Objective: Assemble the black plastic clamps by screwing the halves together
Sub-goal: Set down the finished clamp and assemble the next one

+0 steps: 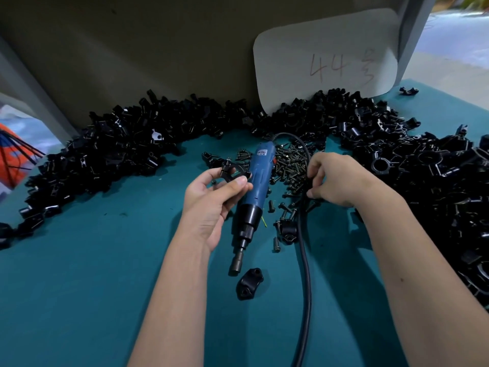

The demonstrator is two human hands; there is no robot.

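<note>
My left hand [211, 202] holds a black plastic clamp [234, 172] between thumb and fingers, just left of the blue electric screwdriver [254, 186] lying on the teal table. My right hand [336, 178] reaches down into the heap of dark screws [291, 161], its fingertips curled and pinching among them; whether a screw is held is hidden. A single black clamp half [250, 283] lies near the screwdriver's bit. Another clamp piece [288, 231] lies beside the cable.
Large heaps of black clamp parts [111, 152] ring the table from left to far right [428, 165]. The screwdriver's black cable [304, 274] runs toward me. A white card [328, 56] marked 44 leans on the grey back wall. The teal table top [92, 287] lies in front.
</note>
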